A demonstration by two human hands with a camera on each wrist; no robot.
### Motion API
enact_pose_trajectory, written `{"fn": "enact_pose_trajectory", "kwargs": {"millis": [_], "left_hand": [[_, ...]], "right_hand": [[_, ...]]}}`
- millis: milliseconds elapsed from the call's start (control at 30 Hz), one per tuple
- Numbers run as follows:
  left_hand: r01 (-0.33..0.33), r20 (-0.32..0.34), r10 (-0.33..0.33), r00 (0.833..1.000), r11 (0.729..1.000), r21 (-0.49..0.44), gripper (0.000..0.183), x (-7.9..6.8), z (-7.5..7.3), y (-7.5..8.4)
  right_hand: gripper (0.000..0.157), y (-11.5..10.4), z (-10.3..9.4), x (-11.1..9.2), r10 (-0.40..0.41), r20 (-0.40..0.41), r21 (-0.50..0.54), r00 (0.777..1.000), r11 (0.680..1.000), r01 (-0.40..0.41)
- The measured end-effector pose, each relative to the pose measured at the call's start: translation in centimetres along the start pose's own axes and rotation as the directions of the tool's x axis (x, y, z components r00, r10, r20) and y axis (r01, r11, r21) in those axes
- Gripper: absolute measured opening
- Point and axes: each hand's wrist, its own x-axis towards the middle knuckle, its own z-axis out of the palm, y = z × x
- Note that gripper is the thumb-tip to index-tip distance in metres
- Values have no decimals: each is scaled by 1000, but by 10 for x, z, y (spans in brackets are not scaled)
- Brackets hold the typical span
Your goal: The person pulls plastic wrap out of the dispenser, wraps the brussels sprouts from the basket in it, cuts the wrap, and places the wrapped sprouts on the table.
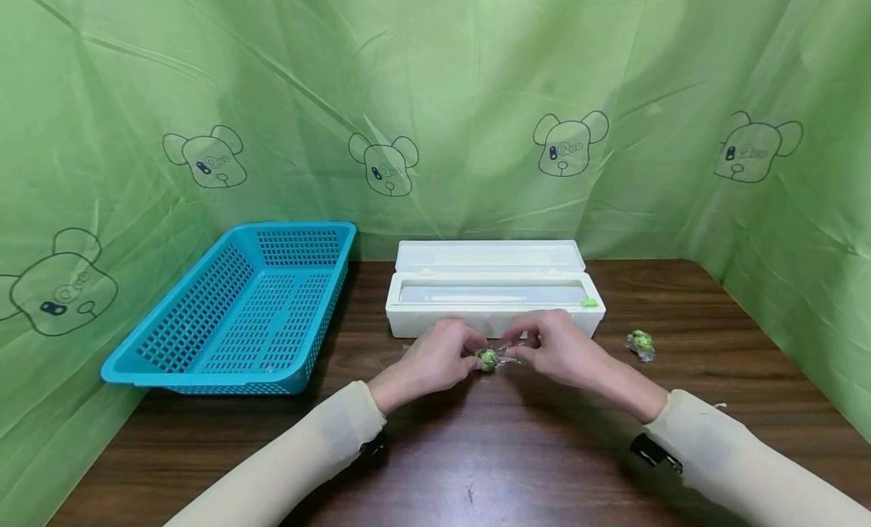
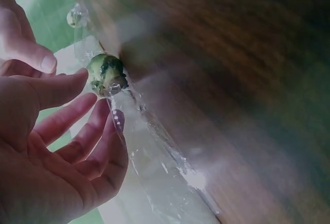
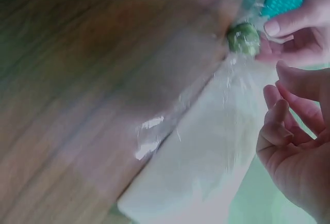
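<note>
A Brussels sprout (image 1: 487, 359) in clear cling film lies in front of the white box. My left hand (image 1: 442, 357) holds it between thumb and fingers; in the left wrist view the thumb tip is at the sprout's side. To its right, my right hand (image 1: 554, 347) pinches the loose cling film (image 1: 506, 354) with thumb and forefinger brought close together. The right wrist view shows the film (image 3: 196, 115) stretching away from the sprout (image 3: 243, 39) over the box front. Another wrapped sprout (image 1: 641, 344) sits on the table to the right.
Just behind my hands stands a white cling film dispenser box (image 1: 495, 309) with its lid raised and a green slider (image 1: 589, 302). A blue slotted basket (image 1: 299, 372) is at the left of the dark wooden table (image 1: 463, 466). Green sheeting (image 1: 469, 81) surrounds the table's back and sides.
</note>
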Motion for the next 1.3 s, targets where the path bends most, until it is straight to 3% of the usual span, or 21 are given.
{"fn": "enact_pose_trajectory", "kwargs": {"millis": [167,333,500,633,867,1000,1167,1200,1300], "left_hand": [[15,4,-15,1000,1000,-28,22,0,-4,4],[28,-2,-28,1000,998,-60,26,2,-13,7],[8,-60,-10,998,999,-42,24,11,-22,12],[-15,-86,12,996,999,-34,21,20,-26,20],[-50,-37,50,998,998,-22,25,43,-20,47],[-84,-56,92,994,988,127,30,61,-11,66],[-45,-75,83,994,910,413,40,81,5,88],[-33,-69,71,995,895,445,41,84,8,90],[-2,-38,22,999,890,455,43,92,16,96]], "right_hand": [[15,9,-24,-11,62,-91,-54,994,996,-67],[15,26,-49,-23,122,-197,-114,973,983,-146],[22,48,-69,-33,141,-268,-168,953,967,-190],[26,67,-80,-38,159,-280,-183,947,959,-215],[20,83,-90,-42,213,-240,-127,947,960,-248],[17,85,-91,-41,196,-238,-109,951,968,-227],[16,86,-94,-41,235,-230,-66,944,964,-256],[17,86,-94,-42,245,-227,-51,943,964,-262],[20,86,-93,-44,273,-220,-4,936,960,-281]]}}
